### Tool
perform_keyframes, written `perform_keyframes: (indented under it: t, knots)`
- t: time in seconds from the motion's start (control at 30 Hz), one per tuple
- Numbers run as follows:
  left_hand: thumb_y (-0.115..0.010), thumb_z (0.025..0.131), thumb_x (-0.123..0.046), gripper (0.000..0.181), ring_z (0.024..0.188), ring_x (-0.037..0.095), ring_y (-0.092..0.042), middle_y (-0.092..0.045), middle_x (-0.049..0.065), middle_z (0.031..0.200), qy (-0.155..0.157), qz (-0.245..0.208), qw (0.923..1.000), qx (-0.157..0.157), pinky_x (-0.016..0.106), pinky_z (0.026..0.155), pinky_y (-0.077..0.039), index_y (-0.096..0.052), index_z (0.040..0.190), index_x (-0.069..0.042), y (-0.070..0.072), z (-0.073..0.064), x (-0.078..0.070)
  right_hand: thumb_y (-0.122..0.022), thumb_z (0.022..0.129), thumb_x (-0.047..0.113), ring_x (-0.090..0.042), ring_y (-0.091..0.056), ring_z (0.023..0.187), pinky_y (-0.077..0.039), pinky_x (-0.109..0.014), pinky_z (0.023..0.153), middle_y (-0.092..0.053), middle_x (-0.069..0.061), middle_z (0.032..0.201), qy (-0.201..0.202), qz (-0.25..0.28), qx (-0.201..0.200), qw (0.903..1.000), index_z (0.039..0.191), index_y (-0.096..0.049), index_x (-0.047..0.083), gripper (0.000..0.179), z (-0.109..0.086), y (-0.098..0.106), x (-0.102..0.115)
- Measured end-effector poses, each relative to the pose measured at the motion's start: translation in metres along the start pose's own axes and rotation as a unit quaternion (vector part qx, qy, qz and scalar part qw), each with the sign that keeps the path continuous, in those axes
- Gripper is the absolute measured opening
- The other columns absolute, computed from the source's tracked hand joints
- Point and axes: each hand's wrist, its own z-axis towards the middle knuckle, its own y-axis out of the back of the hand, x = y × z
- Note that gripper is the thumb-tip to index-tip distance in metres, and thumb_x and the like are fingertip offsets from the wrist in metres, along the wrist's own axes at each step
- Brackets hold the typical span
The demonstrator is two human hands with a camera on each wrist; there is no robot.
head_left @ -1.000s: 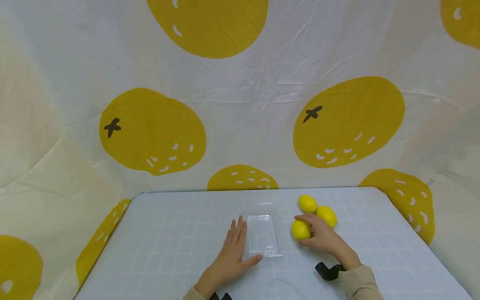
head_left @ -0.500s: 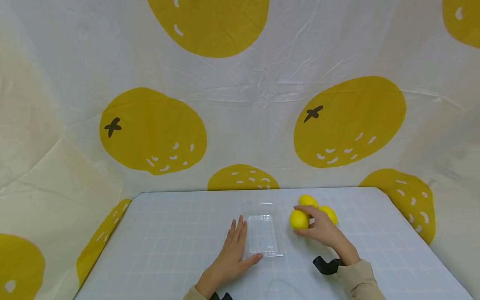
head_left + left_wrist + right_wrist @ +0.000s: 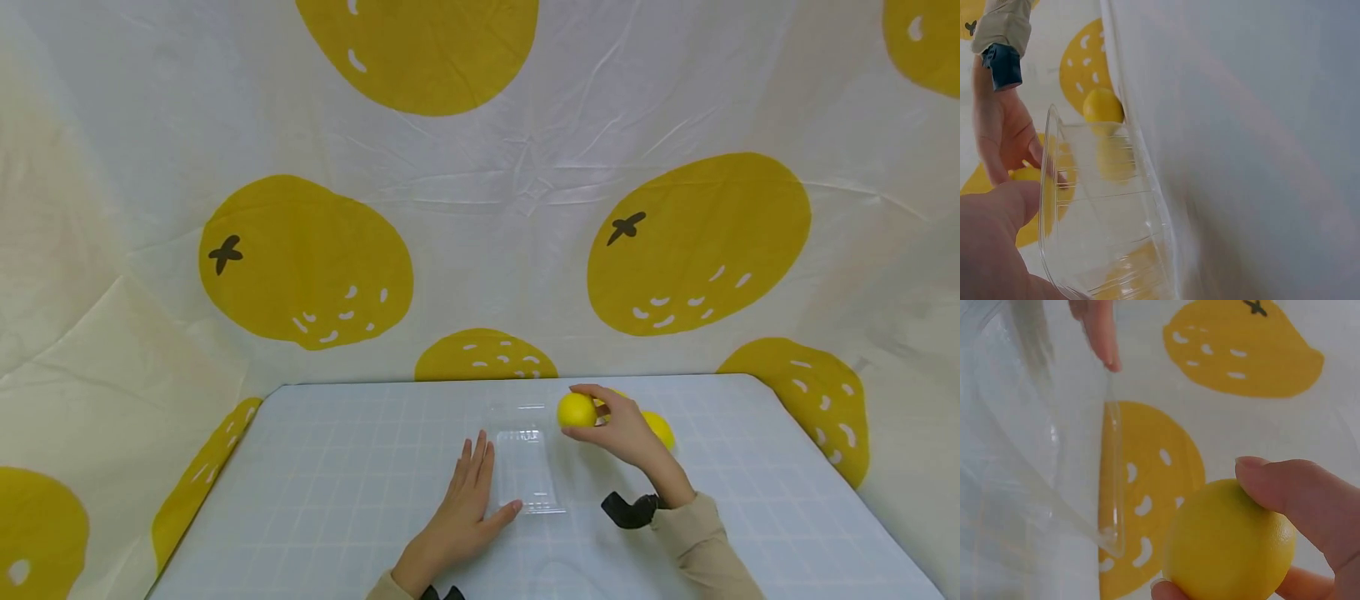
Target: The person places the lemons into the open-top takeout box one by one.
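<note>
My right hand (image 3: 626, 429) pinches a yellow lemon (image 3: 576, 411) between thumb and fingers, close to the right side of a clear plastic container (image 3: 527, 471). In the right wrist view the held lemon (image 3: 1229, 544) shows a greenish patch under the thumb. My left hand (image 3: 465, 504) lies with straight fingers along the container's left side, its thumb at the near edge. The left wrist view has the container's clear wall (image 3: 1104, 206) beside the left thumb (image 3: 1004, 206). Behind the right hand sit two more lemons, one (image 3: 660, 429) partly covered and the other mostly hidden.
A light checked cloth (image 3: 337, 475) covers the table. Behind and around it hangs a pale curtain (image 3: 495, 250) printed with large yellow fruit. A black strap piece (image 3: 628, 510) juts from the right wrist, beside the beige sleeve (image 3: 705, 542).
My right hand has lifted the lemon and carried it left and away from me, toward the container. The left hand and container stay in place.
</note>
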Motion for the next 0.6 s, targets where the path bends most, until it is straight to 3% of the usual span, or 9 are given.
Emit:
perform_keyframes:
  t: [0.3, 0.6]
  knots:
    - [-0.051, 0.096, -0.060, 0.095, 0.150, 0.038, 0.006, 0.006, 0.011, 0.166, 0.015, 0.006, 0.9999, 0.004, 0.061, 0.117, -0.012, -0.010, 0.158, -0.001, 0.000, 0.001, -0.003, -0.084, 0.078, 0.037, -0.029, -0.059, 0.098, -0.055, -0.035, 0.075, -0.062, -0.011, 0.130, -0.013, 0.020, 0.029, 0.9993, 0.133, -0.061, 0.013, 0.064, 0.018, -0.023, 0.027]
    - [-0.052, 0.096, -0.059, 0.094, 0.150, 0.040, 0.003, 0.000, 0.014, 0.166, 0.004, 0.015, 0.9998, -0.015, 0.060, 0.117, -0.013, -0.014, 0.157, 0.002, 0.002, 0.001, -0.006, -0.085, 0.077, 0.034, -0.025, -0.061, 0.096, -0.056, -0.040, 0.082, -0.063, -0.010, 0.128, -0.011, 0.029, 0.051, 0.9982, 0.129, -0.064, 0.010, 0.060, 0.029, -0.058, 0.028]
